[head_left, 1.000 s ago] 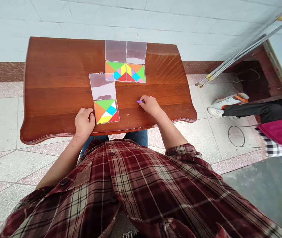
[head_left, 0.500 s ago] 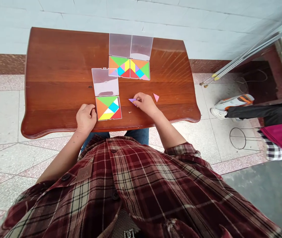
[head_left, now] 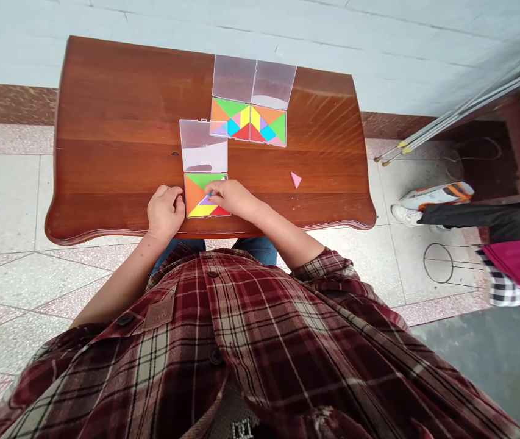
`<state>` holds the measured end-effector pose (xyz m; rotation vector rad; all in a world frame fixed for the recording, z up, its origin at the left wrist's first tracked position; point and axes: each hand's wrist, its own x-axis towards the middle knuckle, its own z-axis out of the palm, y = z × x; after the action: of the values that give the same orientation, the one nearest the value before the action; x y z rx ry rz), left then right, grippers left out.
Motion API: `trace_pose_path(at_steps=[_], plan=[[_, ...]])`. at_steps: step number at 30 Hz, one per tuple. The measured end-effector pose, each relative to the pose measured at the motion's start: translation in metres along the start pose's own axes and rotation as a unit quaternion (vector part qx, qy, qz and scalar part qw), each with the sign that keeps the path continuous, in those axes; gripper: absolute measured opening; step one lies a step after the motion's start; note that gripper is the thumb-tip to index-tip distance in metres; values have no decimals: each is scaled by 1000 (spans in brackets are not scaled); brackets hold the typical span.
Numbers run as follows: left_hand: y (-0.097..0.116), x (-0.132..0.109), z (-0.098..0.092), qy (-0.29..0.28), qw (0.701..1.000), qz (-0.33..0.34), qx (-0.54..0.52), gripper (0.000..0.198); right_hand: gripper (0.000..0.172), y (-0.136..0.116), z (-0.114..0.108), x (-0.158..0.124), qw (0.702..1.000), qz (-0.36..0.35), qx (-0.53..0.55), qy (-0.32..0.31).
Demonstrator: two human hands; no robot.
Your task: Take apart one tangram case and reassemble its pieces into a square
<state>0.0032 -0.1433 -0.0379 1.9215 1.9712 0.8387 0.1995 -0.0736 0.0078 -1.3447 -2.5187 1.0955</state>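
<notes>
In the nearer clear tangram box (head_left: 187,215), a purple triangle (head_left: 204,200) lies at the gap above the yellow piece (head_left: 200,211). My right hand (head_left: 231,196) reaches over the box with thumb and forefinger pinched at that triangle, covering the blue piece and part of the red one. Green (head_left: 203,178) and orange (head_left: 192,192) triangles fill the upper and left parts of the box. My left hand (head_left: 166,211) rests on the table just left of the box, its fingers curled in with nothing visible in them. A pink triangle (head_left: 295,180) lies loose to the right.
Two filled tangram boxes (head_left: 250,125) stand side by side farther back, lids open. The near box's clear lid (head_left: 205,152) overlaps the left one's corner. The brown wooden table (head_left: 117,134) meets the wall. A seated person's leg (head_left: 456,214) and crutches (head_left: 452,110) are at right.
My right hand has moved left from the bare table to the near box, carrying the purple triangle into it. My left hand stays beside the box. The view has shifted slightly.
</notes>
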Motion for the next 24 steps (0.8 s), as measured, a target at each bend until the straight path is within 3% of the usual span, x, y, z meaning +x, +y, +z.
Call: trace_pose_path(at_steps=[6, 12, 17, 24], plan=[[0, -1, 0, -1, 1000, 3, 1, 25, 12, -6, 3, 7, 999, -7, -52, 2], [1, -1, -1, 0, 1000, 0, -4, 25, 22, -7, 2, 5, 995, -11, -98, 12], [0, -1, -1, 5, 1000, 2, -2, 25, 27, -1, 0, 5, 995, -28, -84, 37], [0, -1, -1, -1, 1000, -2, 6, 25, 20, -2, 4, 1, 998, -14, -58, 6]])
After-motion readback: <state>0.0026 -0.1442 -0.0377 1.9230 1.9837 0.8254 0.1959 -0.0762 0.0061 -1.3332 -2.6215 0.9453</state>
